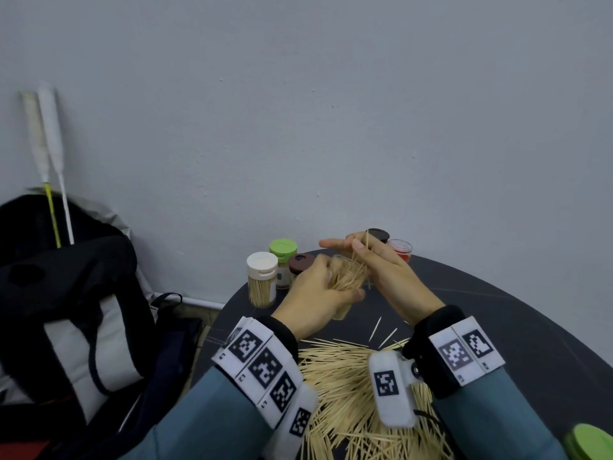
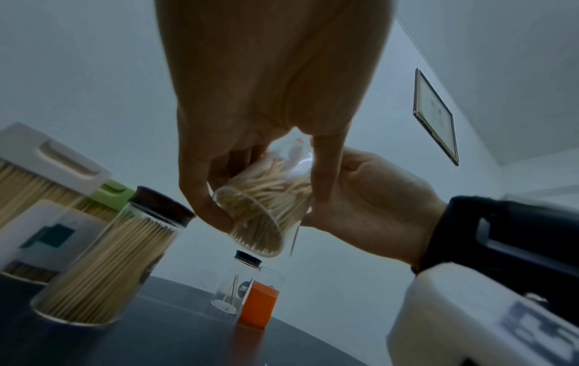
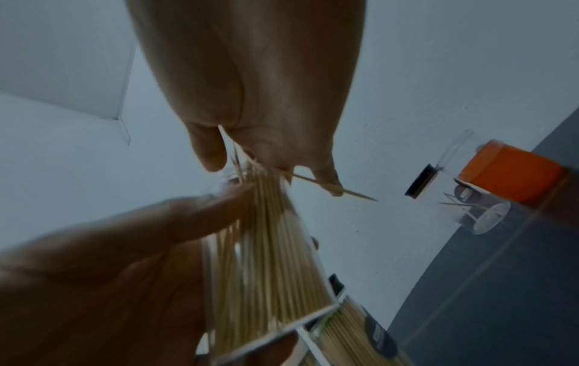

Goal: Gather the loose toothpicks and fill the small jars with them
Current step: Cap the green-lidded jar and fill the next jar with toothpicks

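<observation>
My left hand [image 1: 315, 295] wraps around a clear jar [image 2: 257, 213], tilted and lifted off the dark worktop [image 1: 497, 310], thumb on one side and fingers [image 2: 200, 193] curled round the other; from the head view my hand hides most of the glass. A bundle of toothpicks [image 1: 348, 275] stands in its mouth, fanned out, and my right hand [image 1: 381, 263] sits over their tips, its fingers [image 3: 210, 153] closed on them, with one toothpick sticking out sideways past my little finger. How many I actually pinch I cannot tell, since the palm covers the ends. The loose pile [image 1: 351, 393] lies on the near worktop, partly hidden under my wrist cameras. Beyond my hands stand filled jars with a white lid [image 1: 262, 264], a green lid [image 1: 283, 250] and a brown lid [image 1: 301, 262], close together. A nearly empty black-lidded jar [image 2: 236, 282] stands touching an orange-labelled jar [image 2: 260, 304], both half hidden behind my right hand from above. Another green lid [image 1: 590, 443] is cut off at the corner.
</observation>
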Demonstrator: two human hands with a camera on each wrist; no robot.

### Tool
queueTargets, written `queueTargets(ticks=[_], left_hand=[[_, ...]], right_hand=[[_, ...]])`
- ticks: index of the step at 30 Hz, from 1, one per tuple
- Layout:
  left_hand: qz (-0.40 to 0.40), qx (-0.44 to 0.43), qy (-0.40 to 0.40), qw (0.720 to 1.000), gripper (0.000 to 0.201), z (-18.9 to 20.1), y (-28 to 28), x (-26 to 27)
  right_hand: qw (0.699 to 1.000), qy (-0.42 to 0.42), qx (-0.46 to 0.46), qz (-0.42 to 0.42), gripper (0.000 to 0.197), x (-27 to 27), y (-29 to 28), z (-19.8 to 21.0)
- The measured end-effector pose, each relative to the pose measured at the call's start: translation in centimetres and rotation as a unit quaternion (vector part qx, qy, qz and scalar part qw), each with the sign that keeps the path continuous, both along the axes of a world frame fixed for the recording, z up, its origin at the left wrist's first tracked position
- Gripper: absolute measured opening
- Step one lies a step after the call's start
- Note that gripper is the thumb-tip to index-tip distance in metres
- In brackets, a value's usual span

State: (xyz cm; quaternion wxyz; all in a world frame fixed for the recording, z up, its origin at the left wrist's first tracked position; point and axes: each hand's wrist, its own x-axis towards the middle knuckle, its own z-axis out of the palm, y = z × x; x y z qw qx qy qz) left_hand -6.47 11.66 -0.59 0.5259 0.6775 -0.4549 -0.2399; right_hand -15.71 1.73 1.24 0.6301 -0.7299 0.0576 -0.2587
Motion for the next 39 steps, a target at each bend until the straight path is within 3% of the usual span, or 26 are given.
queueTargets(ticks=[6, 12, 16, 23, 27, 31, 39], left_hand=[[0.001, 0.008, -0.017, 1.0, 0.042, -0.2, -0.3, 0.0], [0.028, -0.031, -0.001, 0.999, 0.036, -0.1, -0.3, 0.2], [0.053, -0.035, -0.024, 0.998, 0.039, 0.3, -0.1, 0.2], [0.065, -0.028, -0.041, 0.997, 0.044, 0.4, -0.3, 0.0], [0.074, -0.026, -0.045, 0.996, 0.044, 0.6, -0.3, 0.1], [0.106, -0.031, -0.066, 0.992, 0.043, 0.8, -0.6, 0.6], [0.104, -0.017, -0.119, 0.987, 0.041, 0.7, -0.4, 0.7]], right_hand=[[1.0, 0.014, 0.005, -0.019, 0.029, 0.4, -0.1, -0.2], [0.994, 0.094, -0.049, -0.03, 0.032, 0.1, -1.3, -0.9], [0.994, 0.083, -0.054, -0.051, 0.039, -0.1, -1.6, -0.4], [0.989, 0.018, -0.113, -0.094, 0.015, -0.8, -2.3, 0.2], [0.987, -0.012, -0.118, -0.104, 0.019, -1.2, -2.7, 0.3], [0.982, -0.014, -0.151, -0.114, 0.007, -1.2, -2.5, 0.5], [0.977, 0.019, -0.177, -0.117, 0.006, -1.2, -2.8, 0.3]])
